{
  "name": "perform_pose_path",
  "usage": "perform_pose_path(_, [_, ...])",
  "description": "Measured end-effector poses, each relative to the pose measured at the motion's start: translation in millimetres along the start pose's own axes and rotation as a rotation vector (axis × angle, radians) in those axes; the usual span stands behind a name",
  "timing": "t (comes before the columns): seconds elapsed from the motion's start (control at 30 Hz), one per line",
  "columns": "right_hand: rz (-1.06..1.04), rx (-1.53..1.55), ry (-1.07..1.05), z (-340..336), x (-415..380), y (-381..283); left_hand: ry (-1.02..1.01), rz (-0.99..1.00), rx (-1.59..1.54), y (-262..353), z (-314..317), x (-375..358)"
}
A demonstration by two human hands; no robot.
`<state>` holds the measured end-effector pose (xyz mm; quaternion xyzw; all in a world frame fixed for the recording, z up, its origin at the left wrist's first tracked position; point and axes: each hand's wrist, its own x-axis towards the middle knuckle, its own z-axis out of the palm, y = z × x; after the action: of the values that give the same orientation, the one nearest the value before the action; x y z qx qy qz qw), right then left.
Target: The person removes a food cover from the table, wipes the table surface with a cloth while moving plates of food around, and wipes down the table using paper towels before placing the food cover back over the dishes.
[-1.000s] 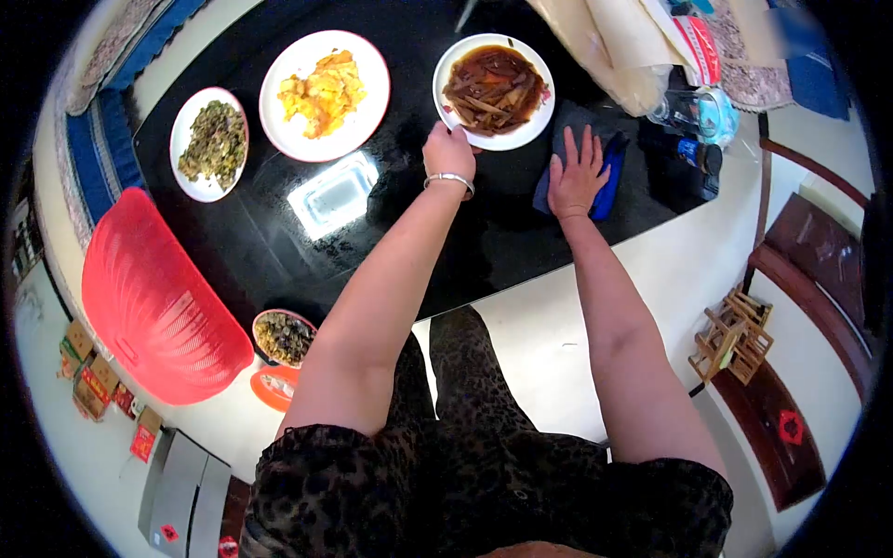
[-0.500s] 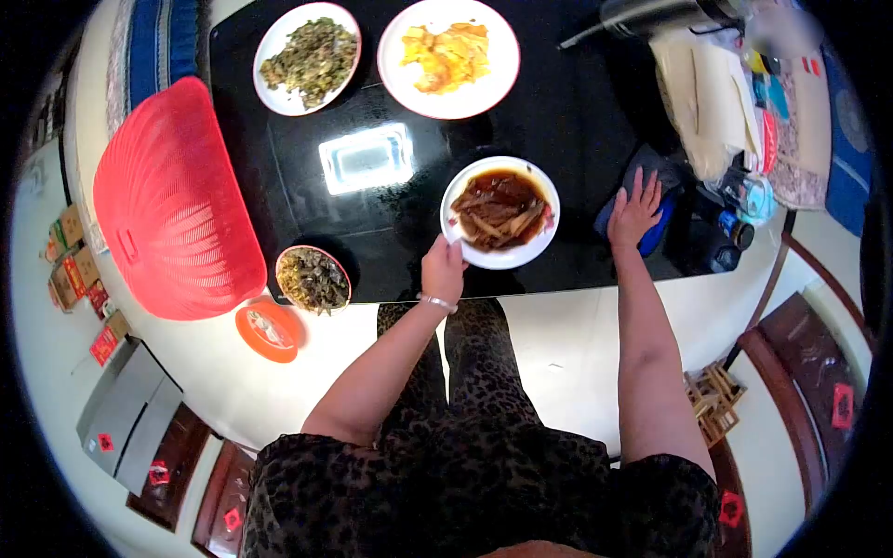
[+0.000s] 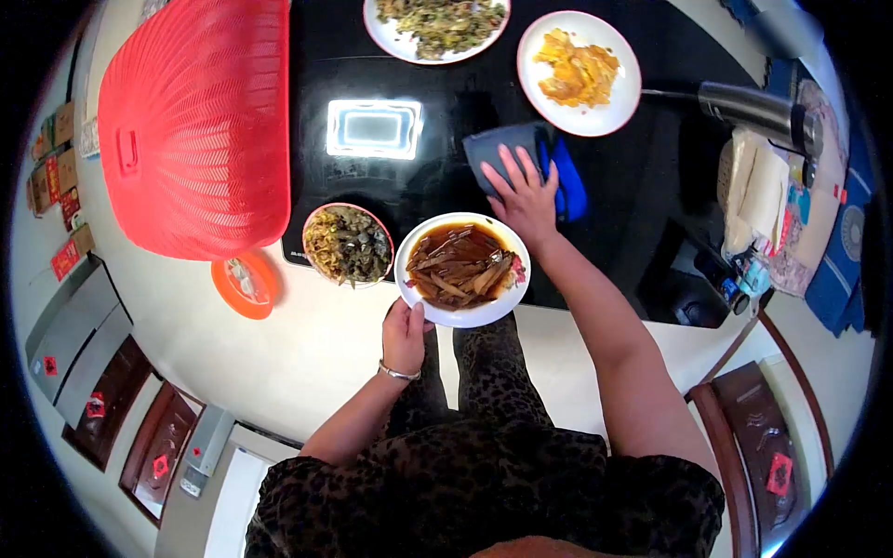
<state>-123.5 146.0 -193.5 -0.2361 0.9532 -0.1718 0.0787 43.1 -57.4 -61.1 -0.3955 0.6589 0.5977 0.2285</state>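
Note:
My left hand (image 3: 404,337) grips the near left rim of a white plate (image 3: 474,319), thumb on top. Brown strips (image 3: 458,276) lie in dark sauce on it. The plate is held at the table's near edge, beside a bowl of dark and yellowish food (image 3: 348,244). My right hand (image 3: 526,203) lies flat with fingers spread on a grey and blue cloth (image 3: 570,186) on the black table (image 3: 437,172). Farther back are a plate of greens (image 3: 437,26) and a plate of yellow food (image 3: 577,70).
A red mesh food cover (image 3: 200,130) stands at the table's left end, near an orange dish (image 3: 246,284). At the right are a metal thermos-like vessel (image 3: 758,112), paper packets (image 3: 758,186) and small dark items (image 3: 716,279). A bright reflection shows on the tabletop.
My right hand has slid the cloth leftward from the table's right side to the middle. My left hand has drawn the plate toward me and slightly left. The head view has shifted.

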Motion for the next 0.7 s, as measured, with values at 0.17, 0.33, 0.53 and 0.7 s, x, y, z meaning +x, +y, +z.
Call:
perform_pose_path(0.17, [-0.225, -0.011, 0.008, 19.3, 105.2, -62.4, 0.048, 0.004, -0.072, -3.4, -30.6, -9.8])
perform_pose_path(0.33, [-0.32, -0.035, -0.019, 44.4, 161.9, -114.4, 0.1, 0.015, -0.165, -4.6, -53.4, -14.1])
perform_pose_path(0.53, [-0.426, 0.029, -0.052, 46.3, 95.9, -98.5, 0.083, 0.1, -0.079, 16.4, -67.3, 4.9])
perform_pose_path(0.7, [-0.21, -0.005, -0.12, 48.7, -50.6, -45.8, 0.014, 0.117, -0.055, 43.3, -48.9, 44.1])
